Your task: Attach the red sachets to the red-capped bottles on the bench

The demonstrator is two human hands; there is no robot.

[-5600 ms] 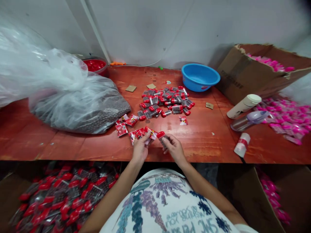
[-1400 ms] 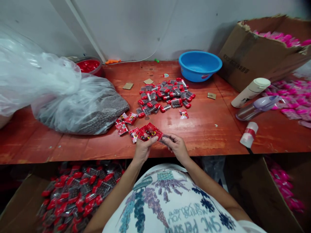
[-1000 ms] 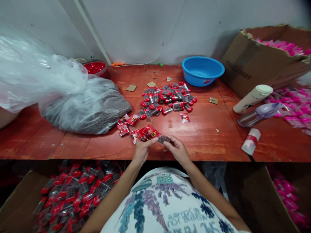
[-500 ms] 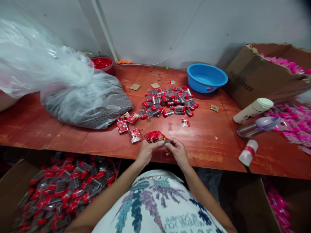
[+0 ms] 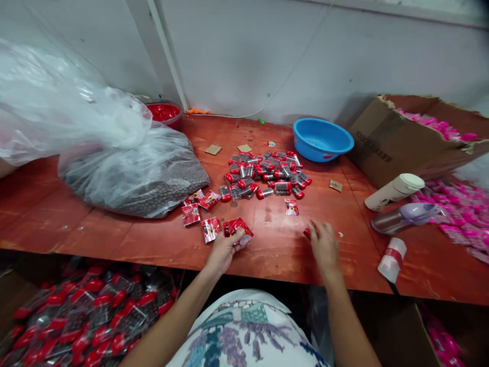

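My left hand is closed on a few fanned red printed cards just above the table's near side. Off to the right, my right hand pinches another small red card, mostly covered by the fingers. Stacks of similar cards lie left of my left hand, and one more card lies between the hands, farther back. Beyond them is a pile of small clear packs with red ends and dark contents.
A large plastic bag bulges on the left, with a red tub behind. A blue basin, a carton, a white flask and a clear bottle stand or lie rightward. Below the table edge sits a heap of red-ended packs.
My hands have parted: the right hand has moved right with a red card, while the left has shifted slightly left with the rest. The camera view has tilted up a little.
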